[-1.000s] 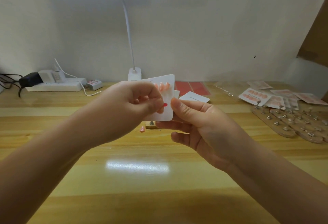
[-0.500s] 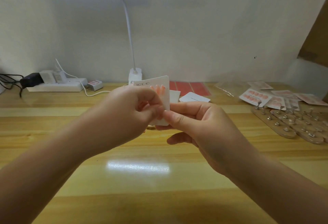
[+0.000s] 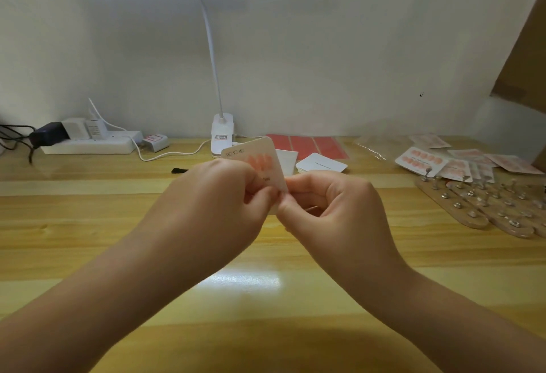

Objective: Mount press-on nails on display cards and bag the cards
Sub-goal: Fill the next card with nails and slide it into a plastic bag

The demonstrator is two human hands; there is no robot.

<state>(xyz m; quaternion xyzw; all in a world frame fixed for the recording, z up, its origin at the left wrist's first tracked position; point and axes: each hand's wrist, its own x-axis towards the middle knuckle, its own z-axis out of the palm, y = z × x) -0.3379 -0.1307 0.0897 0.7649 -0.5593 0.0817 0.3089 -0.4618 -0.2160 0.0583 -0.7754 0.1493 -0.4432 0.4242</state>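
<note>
A white display card [image 3: 267, 165] with a few pink press-on nails near its top stands upright above the desk centre. My left hand [image 3: 218, 198] grips its left side, fingers curled over the front. My right hand [image 3: 328, 204] pinches the card's lower right edge with thumb and fingers curled. The lower half of the card is hidden behind both hands. Blank white cards [image 3: 322, 163] lie behind, beside red adhesive sheets [image 3: 310, 146].
Bagged nail cards [image 3: 422, 161] and clear bags [image 3: 375, 146] lie at the right rear. Wooden boards with metal nail stands [image 3: 478, 204] sit at the right. A clip lamp base [image 3: 222, 136] and power strip [image 3: 88, 142] stand along the wall on the wooden desk [image 3: 88, 225].
The card has turned edge-on and risen slightly. My right hand moved left and curled in from holding the card's back to pinching its lower right edge beside my left fingers.
</note>
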